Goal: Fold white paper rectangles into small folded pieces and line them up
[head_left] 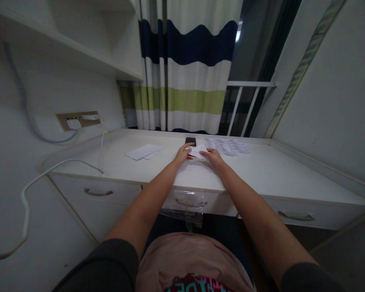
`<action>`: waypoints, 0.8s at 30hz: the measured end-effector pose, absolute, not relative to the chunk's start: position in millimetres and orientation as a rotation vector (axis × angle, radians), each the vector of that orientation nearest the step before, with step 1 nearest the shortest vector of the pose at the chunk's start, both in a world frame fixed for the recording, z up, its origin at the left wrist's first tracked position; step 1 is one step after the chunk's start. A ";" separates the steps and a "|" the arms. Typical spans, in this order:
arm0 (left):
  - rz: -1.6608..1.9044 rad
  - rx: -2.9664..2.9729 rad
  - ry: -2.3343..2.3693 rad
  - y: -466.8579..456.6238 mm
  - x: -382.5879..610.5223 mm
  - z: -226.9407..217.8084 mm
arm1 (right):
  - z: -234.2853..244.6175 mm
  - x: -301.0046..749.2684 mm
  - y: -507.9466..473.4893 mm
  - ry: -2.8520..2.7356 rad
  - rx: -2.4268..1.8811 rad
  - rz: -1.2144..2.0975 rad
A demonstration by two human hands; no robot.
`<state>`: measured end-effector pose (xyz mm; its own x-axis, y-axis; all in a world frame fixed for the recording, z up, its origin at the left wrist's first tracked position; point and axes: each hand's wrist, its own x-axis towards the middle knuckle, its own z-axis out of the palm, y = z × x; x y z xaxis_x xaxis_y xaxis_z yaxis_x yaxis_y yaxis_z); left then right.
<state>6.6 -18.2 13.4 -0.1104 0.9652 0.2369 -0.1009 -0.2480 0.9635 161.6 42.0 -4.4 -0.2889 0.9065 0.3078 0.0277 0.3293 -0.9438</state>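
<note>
Between my two hands is a piece of folded white paper, with creases and a pointed upper edge. My left hand grips its left side, fingers bent around the edge. On the opposite side, my right hand pinches the paper with the thumb on top. Just behind the paper lies a black phone-like object, partly covered by my left fingers. To the right, several folded white paper pieces sit in rows. A small stack of flat white sheets rests left of my hands.
The white desk has a raised rim at the back and drawers with metal handles below. A white cable crosses the desk's left end. A socket strip with plugs is on the left wall. A striped curtain hangs behind.
</note>
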 end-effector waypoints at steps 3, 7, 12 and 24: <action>1.505 1.264 1.078 -19.3 6.7 14.0 | -4.7 161.8 42.5 -1.604 -0.858 1.126; 1.478 1.302 1.091 -19.1 7.1 13.2 | -4.2 161.9 42.1 -1.578 -0.830 1.117; 1.390 1.403 1.108 -18.3 8.4 10.6 | -4.6 159.9 40.8 -1.546 -0.850 1.162; 1.575 1.314 1.224 -16.2 5.3 11.4 | 0.2 160.8 34.9 -1.428 -0.736 1.250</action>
<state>5.3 -16.2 11.4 -0.2062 0.9385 0.2770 0.0364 -0.2755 0.9606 160.8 34.9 0.2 -0.2584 0.9162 0.3061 -0.1820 0.2650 -0.9469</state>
